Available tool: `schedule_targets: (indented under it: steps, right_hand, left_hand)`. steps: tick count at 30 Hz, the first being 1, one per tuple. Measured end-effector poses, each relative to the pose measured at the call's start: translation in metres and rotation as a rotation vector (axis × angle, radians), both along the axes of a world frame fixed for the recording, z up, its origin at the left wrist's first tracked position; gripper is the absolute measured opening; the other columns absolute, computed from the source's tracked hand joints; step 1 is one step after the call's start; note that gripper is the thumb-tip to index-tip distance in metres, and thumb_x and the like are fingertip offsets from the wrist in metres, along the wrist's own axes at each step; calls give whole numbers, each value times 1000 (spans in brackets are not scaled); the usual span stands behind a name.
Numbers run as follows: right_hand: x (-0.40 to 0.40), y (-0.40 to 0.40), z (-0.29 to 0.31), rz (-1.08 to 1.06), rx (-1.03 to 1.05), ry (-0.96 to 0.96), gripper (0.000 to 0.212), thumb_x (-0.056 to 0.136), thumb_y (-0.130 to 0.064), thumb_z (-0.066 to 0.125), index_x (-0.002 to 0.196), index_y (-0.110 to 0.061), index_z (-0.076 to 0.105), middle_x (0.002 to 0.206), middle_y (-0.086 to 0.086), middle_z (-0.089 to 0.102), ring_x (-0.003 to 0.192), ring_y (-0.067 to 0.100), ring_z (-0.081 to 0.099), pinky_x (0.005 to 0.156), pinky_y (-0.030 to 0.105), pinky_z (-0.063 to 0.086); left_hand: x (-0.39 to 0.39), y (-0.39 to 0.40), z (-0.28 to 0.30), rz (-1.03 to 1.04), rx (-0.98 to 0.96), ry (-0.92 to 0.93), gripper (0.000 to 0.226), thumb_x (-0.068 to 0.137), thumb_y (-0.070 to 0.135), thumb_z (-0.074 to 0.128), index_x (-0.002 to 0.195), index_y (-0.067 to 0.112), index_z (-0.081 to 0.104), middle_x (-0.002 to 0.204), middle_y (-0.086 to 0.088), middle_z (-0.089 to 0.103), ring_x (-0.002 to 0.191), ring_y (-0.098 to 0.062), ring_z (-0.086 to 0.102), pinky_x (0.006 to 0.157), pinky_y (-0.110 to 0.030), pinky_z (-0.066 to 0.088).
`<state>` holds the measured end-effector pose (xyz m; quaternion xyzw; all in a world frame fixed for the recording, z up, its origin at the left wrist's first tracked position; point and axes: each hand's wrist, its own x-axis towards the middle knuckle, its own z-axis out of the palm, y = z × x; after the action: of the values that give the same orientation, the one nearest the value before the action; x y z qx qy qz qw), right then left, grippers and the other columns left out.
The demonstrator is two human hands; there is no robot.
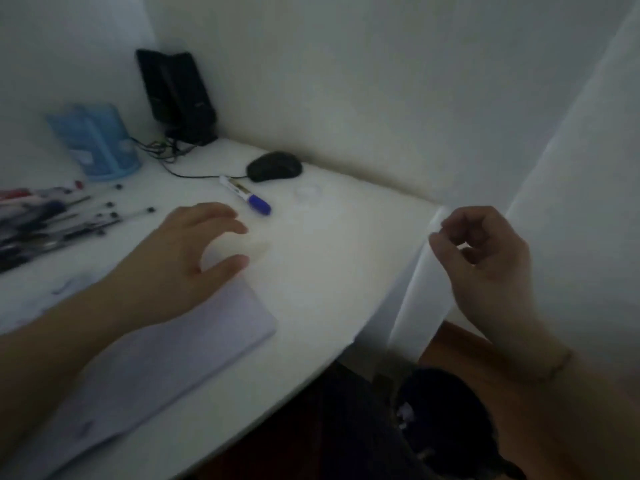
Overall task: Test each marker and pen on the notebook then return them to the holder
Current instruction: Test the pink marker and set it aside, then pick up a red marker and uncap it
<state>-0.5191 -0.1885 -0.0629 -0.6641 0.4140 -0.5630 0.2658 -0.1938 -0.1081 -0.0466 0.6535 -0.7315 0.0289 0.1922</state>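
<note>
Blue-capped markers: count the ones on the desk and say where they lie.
1. The blue-capped marker lies alone on the desk, between the mouse and the left hand. The blurred pen pile at left may hide more.

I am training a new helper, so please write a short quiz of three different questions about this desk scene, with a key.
1. True or false: the blue-capped marker stands inside the blue holder.
2. Which hand is nearer to that marker? A) left hand B) right hand
3. Fill in: the pile of pens lies on the desk, in front of the ____.

Key: 1 false, it lies on the desk near the mouse; 2 A; 3 holder.
</note>
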Motion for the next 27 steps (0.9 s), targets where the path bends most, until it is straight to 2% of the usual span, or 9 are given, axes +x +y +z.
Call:
schedule_targets:
  steps: [3,6,8,10,14,17,19,23,27]
  right_hand:
    - [58,5,28,154,-75,-39,16,82,-3,68,84,-16,60,73,-4,62,64,7,56,57,17,43]
    - [132,10,51,297,-202,105,15,82,-10,69,82,-21,59,71,-5,63,65,10,59,54,17,44]
    - [187,8,57,441,-242,253,11,83,-18,68,85,-25,60,73,-9,63,67,10,59,56,16,45]
    - [242,1,54,551,-277,461,10,85,-25,63,94,-29,60,81,-11,61,70,7,55,68,24,49]
    - [333,-25,32,493,-363,891,32,92,-29,53,123,-26,54,121,-4,54,107,16,52,91,37,46]
    - [370,-45,10,422,-267,1108,33,92,-34,51,121,-20,56,124,3,51,114,24,47,89,39,47]
    - [378,-50,3,408,-205,1094,27,92,-38,51,111,-20,61,115,3,53,108,24,49,84,37,47]
    - [366,-50,10,441,-278,1025,12,91,-38,55,97,-28,60,102,-5,59,100,17,50,80,34,46]
    - [335,-41,29,586,-152,694,8,90,-31,57,83,-33,56,80,-13,66,70,2,57,67,22,44]
  left_hand:
    - [57,22,-11,239,0,41,59,77,64,43,109,19,64,117,-4,60,110,-27,56,98,-41,41]
    - [89,40,-18,403,-35,111,56,74,63,45,106,21,63,113,-3,62,107,-27,58,95,-39,43]
    - [99,44,-17,486,-79,178,43,79,56,54,106,24,63,108,3,61,104,-23,57,92,-33,42]
    - [105,44,-15,568,-136,218,28,84,46,60,103,25,65,99,9,60,97,-20,57,85,-29,42]
    - [126,48,-18,687,-159,106,38,80,50,49,105,27,66,102,5,64,99,-23,54,85,-36,46]
    - [138,49,-20,780,-122,101,38,83,47,56,115,29,61,119,5,58,113,-24,47,93,-40,43]
    - [140,49,-21,813,-115,91,42,84,48,57,122,31,55,128,7,51,120,-22,40,97,-39,38]
    - [142,47,-26,822,-121,103,46,86,52,52,128,34,48,134,9,44,125,-20,33,101,-40,29]
    - [140,45,-26,708,-234,89,37,90,55,45,115,32,59,118,11,58,113,-17,46,96,-40,35]
